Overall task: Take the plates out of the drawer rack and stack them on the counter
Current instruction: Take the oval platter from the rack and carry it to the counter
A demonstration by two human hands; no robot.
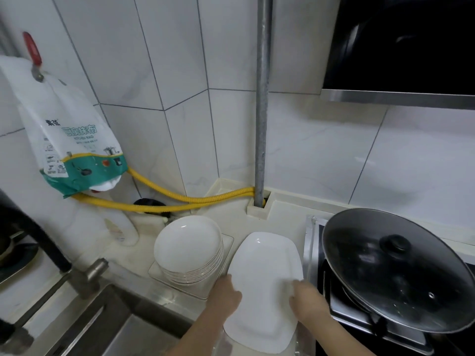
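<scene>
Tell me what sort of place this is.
A home kitchen, most likely: a lidded wok on a gas stove, a sink with a tap, and plates stacked on the counter.

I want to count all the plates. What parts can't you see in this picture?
- Drawer rack: not in the head view at all, below the bottom edge.
- Rectangular plate: whether others sit under it is hidden; left hand and right hand cover its sides.
- Stack of round plates: the rims blur together, so no exact count.
- Wok under the lid: contents hidden.
</scene>
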